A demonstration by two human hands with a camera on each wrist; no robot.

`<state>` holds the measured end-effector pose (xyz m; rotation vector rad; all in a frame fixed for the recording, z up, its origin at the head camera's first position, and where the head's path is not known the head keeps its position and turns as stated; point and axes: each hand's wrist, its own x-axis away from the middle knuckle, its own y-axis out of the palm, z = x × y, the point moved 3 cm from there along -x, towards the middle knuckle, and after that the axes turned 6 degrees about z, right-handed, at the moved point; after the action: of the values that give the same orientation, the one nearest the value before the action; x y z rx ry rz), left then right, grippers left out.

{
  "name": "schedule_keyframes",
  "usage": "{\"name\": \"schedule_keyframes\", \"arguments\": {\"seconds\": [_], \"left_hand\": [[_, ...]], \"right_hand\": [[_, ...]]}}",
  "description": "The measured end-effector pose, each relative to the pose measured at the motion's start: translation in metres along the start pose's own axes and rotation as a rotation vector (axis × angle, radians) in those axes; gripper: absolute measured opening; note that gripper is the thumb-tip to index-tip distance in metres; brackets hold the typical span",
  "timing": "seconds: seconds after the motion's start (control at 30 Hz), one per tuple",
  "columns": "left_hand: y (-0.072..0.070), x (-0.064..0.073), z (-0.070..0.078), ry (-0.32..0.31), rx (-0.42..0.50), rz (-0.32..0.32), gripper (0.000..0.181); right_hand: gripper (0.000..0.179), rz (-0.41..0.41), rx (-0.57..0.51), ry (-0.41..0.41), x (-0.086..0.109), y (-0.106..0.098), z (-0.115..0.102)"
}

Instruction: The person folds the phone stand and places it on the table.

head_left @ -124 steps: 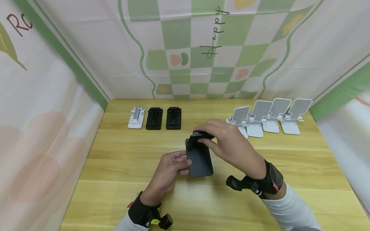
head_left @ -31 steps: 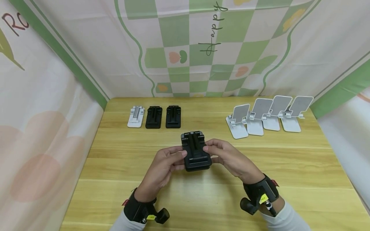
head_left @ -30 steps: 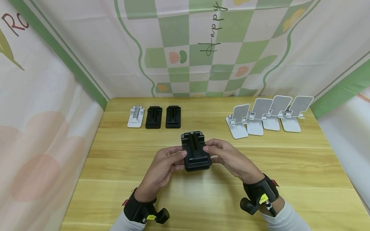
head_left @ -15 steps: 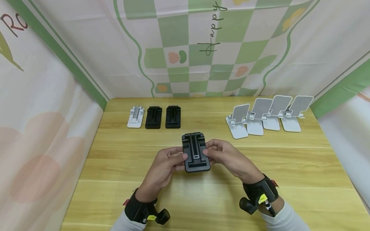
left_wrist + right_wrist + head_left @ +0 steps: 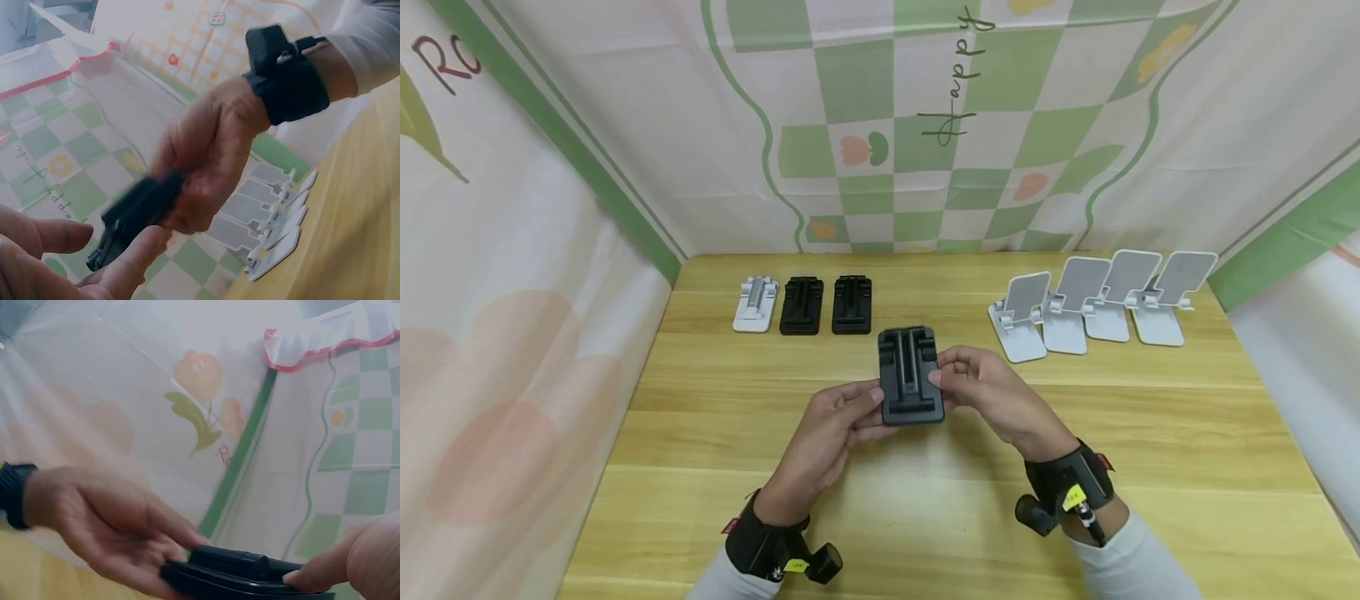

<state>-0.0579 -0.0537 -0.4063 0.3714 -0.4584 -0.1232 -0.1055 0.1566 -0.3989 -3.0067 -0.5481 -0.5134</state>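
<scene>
A black folding phone stand (image 5: 912, 375), folded flat, is held up over the middle of the table between both hands. My left hand (image 5: 831, 437) pinches its left edge, thumb on the front face and fingers behind. On the other side my right hand (image 5: 1000, 396) grips the right edge, its thumb also on the front. The left wrist view shows the stand (image 5: 134, 209) edge-on and blurred between the hands. From the right wrist, the same stand (image 5: 231, 569) appears along the bottom, fingers of both hands at its ends.
Three folded stands lie in a row at the back left: a white stand (image 5: 756, 305), a black stand (image 5: 801, 306) and another black stand (image 5: 852, 305). Several unfolded white stands (image 5: 1078, 304) stand at the back right of the wooden table (image 5: 700, 467). A patterned curtain (image 5: 917, 192) hangs behind.
Earlier the right hand held the stand's raised upper part; by a second ago it lay folded flat in both hands. Since then it has tilted to face the camera and moved slightly away.
</scene>
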Motion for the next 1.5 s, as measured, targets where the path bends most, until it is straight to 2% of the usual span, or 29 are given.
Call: {"name": "schedule_keyframes", "arguments": {"seconds": [0.13,0.33,0.47,0.63,0.77,0.97,1.03,1.13,1.3,1.5], "left_hand": [[-0.001,0.0,-0.001,-0.024,0.051,-0.047,0.043],[0.0,0.002,0.0,-0.034,0.123,-0.088,0.041],[0.001,0.003,0.001,-0.04,0.125,-0.089,0.042],[0.0,0.002,0.0,-0.05,0.085,-0.093,0.043],[-0.001,0.002,0.001,-0.04,0.046,-0.095,0.046],[-0.003,0.002,0.002,-0.043,0.012,-0.082,0.047],[-0.003,0.002,0.003,-0.041,0.009,-0.08,0.047],[-0.003,0.003,0.003,-0.036,0.015,-0.08,0.047],[-0.003,0.004,0.003,-0.037,0.028,-0.076,0.046],[-0.004,0.005,0.003,-0.033,0.038,-0.077,0.047]], "right_hand": [[0.04,0.104,0.013,0.016,-0.034,-0.009,0.003],[0.041,0.251,0.122,0.078,-0.095,-0.022,0.018],[0.035,0.295,0.215,0.108,-0.126,-0.03,0.026],[0.028,0.323,0.274,0.115,-0.149,-0.035,0.033],[0.028,0.38,0.351,0.104,-0.16,-0.037,0.035],[0.024,0.447,0.666,0.01,-0.167,-0.034,0.032],[0.025,0.456,0.733,-0.013,-0.168,-0.032,0.032],[0.023,0.465,0.748,-0.027,-0.169,-0.031,0.032],[0.019,0.467,0.707,-0.014,-0.169,-0.033,0.037],[0.024,0.456,0.705,-0.034,-0.169,-0.033,0.039]]}}
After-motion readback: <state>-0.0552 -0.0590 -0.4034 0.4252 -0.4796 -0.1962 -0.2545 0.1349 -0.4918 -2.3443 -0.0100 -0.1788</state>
